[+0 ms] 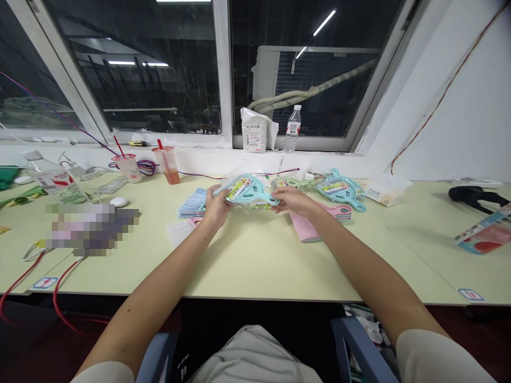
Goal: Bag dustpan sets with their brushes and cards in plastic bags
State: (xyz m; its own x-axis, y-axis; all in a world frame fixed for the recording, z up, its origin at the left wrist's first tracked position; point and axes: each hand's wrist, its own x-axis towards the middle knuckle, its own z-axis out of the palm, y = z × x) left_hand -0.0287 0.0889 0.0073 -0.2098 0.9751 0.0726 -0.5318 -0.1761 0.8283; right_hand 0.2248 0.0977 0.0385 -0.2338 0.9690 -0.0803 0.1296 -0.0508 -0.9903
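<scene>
Both my hands hold a light-blue mini dustpan set (pixel 245 190) in clear wrap with a yellow-green label, raised just above the table. My left hand (pixel 217 207) grips its wide left end; my right hand (pixel 293 201) pinches its handle at the right. Beside my left hand lie blue-bristled brushes (pixel 191 203) and a pink brush (pixel 186 230) with white bristles. Near my right wrist are stacked pink dustpans (pixel 305 227). A green wrapped set (pixel 293 183) lies behind my right hand, partly hidden, and more wrapped light-blue sets (pixel 341 189) lie to its right.
Two drink cups with red straws (pixel 166 165) and a large water bottle (pixel 56 178) stand at the left. On the sill are a white packet (pixel 255 130) and a small bottle (pixel 293 130). A tissue pack (pixel 387 190) and black object (pixel 475 197) lie right. Red cables (pixel 59 284) cross the left edge.
</scene>
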